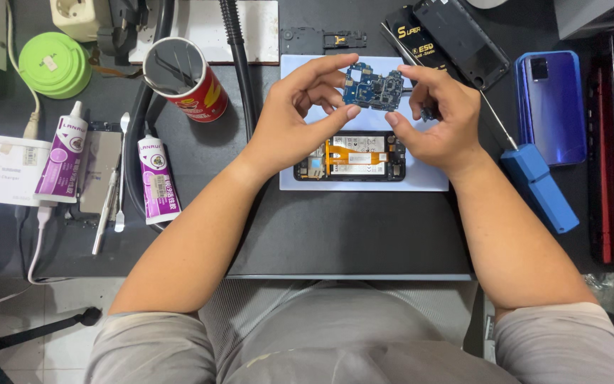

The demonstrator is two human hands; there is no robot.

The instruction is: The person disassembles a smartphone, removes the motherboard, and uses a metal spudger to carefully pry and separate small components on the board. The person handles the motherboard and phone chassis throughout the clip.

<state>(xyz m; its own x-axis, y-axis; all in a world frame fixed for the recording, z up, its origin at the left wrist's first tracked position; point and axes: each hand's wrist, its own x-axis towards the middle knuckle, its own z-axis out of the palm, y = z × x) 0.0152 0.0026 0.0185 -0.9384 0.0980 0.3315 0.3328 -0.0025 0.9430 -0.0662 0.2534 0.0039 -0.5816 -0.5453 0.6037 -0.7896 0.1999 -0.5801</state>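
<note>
Circuit board (373,88), small, blue and crowded with tiny parts, sits in the upper middle of the frame, held between our two hands above the opened phone (349,156) on the pale work mat (421,178). Our left hand (294,117) pinches the board's left edge with thumb and fingertips curled in; our right hand (440,121) closes on its right edge the same way. We judge it light and stiff but fragile, best gripped by the bare edges only, never across the components. Below it the phone lies open, with an orange flex strip showing. A blue-handled screwdriver (534,178) lies at the right beside a blue phone back (552,107); two purple glue tubes (158,178) and a red cup (186,78) stand at the left.
</note>
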